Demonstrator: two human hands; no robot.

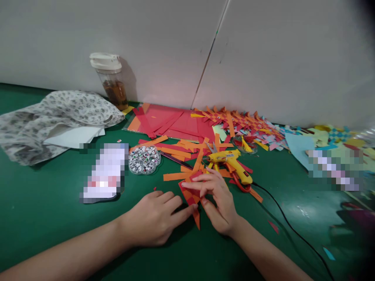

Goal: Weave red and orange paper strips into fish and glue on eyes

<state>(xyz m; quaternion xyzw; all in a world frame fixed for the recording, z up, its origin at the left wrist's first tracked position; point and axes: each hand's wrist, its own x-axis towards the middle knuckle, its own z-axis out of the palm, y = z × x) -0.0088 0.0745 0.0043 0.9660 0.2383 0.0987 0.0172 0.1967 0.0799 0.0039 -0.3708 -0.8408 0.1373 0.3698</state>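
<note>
A small folded red and orange paper piece [190, 198] with a pointed lower tip lies in front of me. My left hand [156, 218] is curled, with its index finger reaching to the lower part of the piece and touching it; its thumb is hidden. From the other side, my right hand [218, 203] grips the piece, its thumb near the right edge and fingers over the upper part. Just beyond my right hand is a yellow hot glue gun [230, 158], lying on red-handled scissors [241, 183] and loose orange paper strips [175, 176].
A clear flower-shaped box of googly eyes [144, 159] and a pixelated phone [105, 171] lie left. Behind stand a tea bottle [113, 86] and patterned cloth [73, 107]. Woven paper fish [234, 121] and scraps line the wall. The glue gun's cord [288, 224] crosses the right side.
</note>
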